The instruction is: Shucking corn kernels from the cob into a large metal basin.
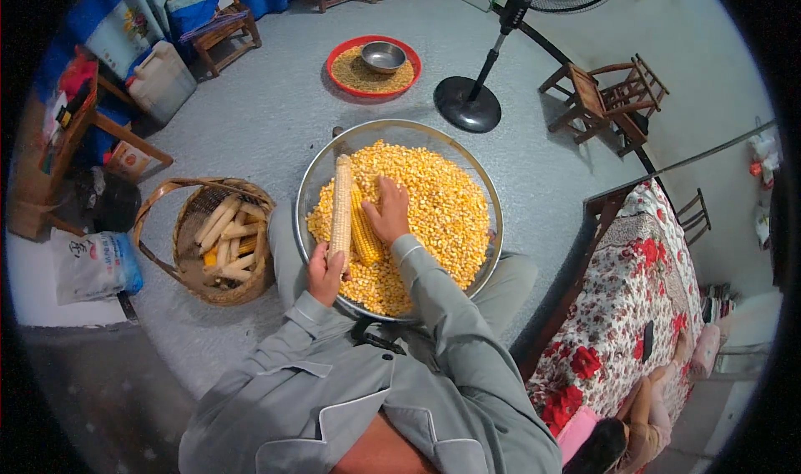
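Head view, left hand: my left hand (324, 274) has its fingers wrapped tight around the lower end of a bare cob (340, 204), holding it nearly upright over the metal basin (310, 182).
Head view, right hand: my right hand (389, 213) lies flat, fingers pressed together and curled over a yellow corn ear (364, 234) that leans against the cob.
Corn ear: it rests on the heap of loose kernels (434, 211) in the basin on my lap.
Handling: I judge it stiff, fairly light and bumpy enough not to slip; the kernels would pop off under pressure, so the ends are the best hold.
Around: a wicker basket (185, 215) of stripped cobs (225, 232) sits to my left, a red tray (372, 78) of grain beyond, and a fan stand (469, 103) near it.
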The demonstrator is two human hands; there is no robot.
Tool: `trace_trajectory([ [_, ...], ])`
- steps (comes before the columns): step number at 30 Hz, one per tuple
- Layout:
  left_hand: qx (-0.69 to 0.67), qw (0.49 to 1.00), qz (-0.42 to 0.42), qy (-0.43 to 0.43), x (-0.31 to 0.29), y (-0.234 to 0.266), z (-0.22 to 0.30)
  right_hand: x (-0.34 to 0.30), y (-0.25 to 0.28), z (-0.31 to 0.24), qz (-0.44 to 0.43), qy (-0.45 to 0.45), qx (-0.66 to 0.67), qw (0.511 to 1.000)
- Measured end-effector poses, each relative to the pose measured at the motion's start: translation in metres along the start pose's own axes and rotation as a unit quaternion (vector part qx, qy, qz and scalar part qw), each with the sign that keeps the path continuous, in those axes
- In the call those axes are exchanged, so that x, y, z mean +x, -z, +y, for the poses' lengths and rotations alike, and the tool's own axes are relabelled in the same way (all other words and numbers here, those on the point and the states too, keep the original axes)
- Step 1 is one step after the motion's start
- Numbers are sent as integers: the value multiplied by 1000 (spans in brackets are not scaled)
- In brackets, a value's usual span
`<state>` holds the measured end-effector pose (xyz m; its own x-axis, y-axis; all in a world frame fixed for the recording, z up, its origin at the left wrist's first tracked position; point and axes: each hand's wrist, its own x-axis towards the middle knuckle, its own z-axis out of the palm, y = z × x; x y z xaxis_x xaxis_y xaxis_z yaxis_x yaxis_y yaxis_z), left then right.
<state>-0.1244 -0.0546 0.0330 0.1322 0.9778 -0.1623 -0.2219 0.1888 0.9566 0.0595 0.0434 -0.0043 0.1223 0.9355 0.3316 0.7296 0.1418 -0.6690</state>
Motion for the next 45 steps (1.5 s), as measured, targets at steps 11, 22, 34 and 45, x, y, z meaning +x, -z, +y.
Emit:
trace_trajectory([
  [11,-38,998,28,-47,-3,-4,-1,-70,51,-71,-111,50,-94,988],
  [22,0,999,20,-46,-6,-4,3,-46,64,-28,-130,-261,201,935],
  [34,17,999,8,-40,-1,3,8,-87,109,35,46,-156,84,983],
  [45,-29,975,217,24,-46,58,37,-111,99,25,80,-66,10,995],
])
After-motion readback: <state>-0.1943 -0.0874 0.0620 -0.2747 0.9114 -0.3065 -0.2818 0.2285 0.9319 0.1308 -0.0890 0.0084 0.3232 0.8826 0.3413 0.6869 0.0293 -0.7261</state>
